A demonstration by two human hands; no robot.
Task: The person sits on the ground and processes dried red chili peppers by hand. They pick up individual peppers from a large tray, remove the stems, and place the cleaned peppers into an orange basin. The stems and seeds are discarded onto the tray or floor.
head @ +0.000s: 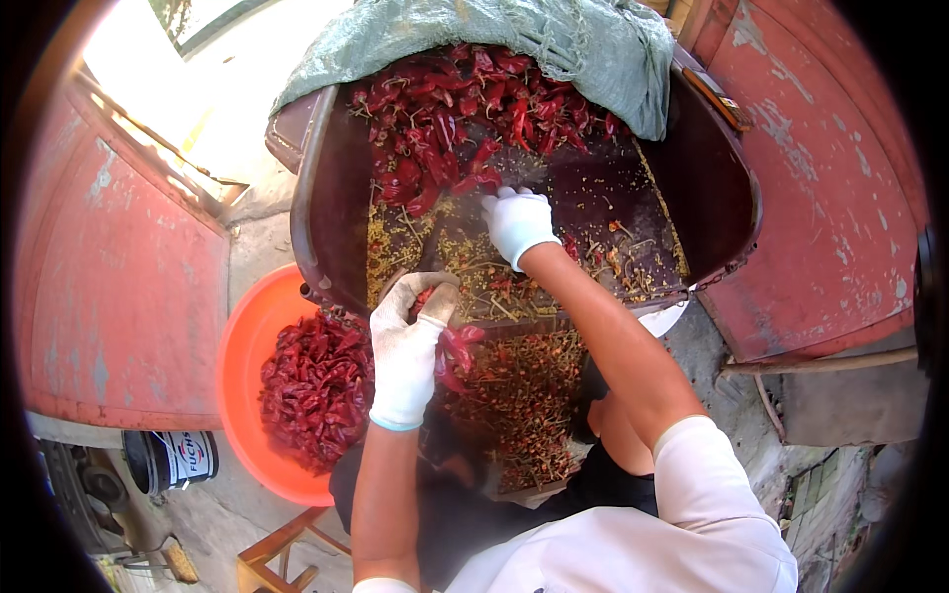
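Observation:
My left hand [408,341], in a white knit glove soiled at the fingertips, is closed around several dried red chili peppers [458,347]; some stick out beside the palm. It is over the front edge of a dark metal cart bed [578,185]. My right hand [520,222], also gloved, reaches into the bed. Its fingers are slightly apart, close to the near edge of a heap of red chilies [430,152], with nothing visible in them. Yellow seeds [393,244] and stem bits cover the bed floor near both hands.
An orange plastic basin [241,370] with red chilies stands at the left. Below the bed's edge is a container of stems and scraps [534,400]. A green woven sheet [474,30] covers the bed's far end. Also nearby are red metal doors [126,274], a black bucket [167,459] and a wooden stool [278,548].

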